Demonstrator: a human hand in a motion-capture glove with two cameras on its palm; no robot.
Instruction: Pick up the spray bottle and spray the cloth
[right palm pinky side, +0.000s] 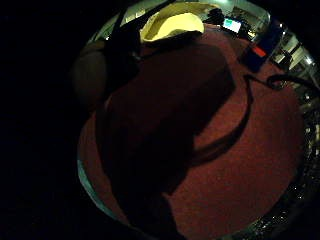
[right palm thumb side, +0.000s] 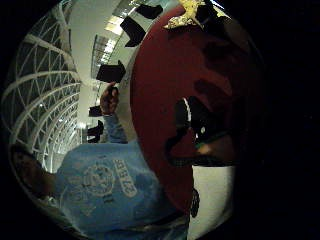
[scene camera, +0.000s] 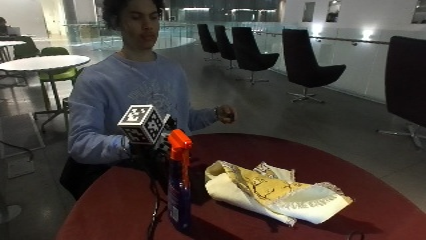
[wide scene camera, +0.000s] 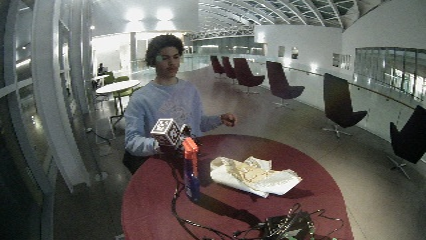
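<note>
On the red bench (scene camera: 373, 190): one bottle (scene camera: 178, 187), one cloth (scene camera: 273, 192).
The bottle stands upright (long axis vertical) just beside the cloth; the gloved right hand (scene camera: 150, 152) is right behind its orange head (scene camera: 178, 141). Whether the fingers grasp it I cannot tell. The bare hand is farther away, raised.

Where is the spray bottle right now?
In the outside view, the spray bottle stands upright on the red table, right beside the crumpled yellow cloth, with the gloved right hand just behind its orange top.
</note>
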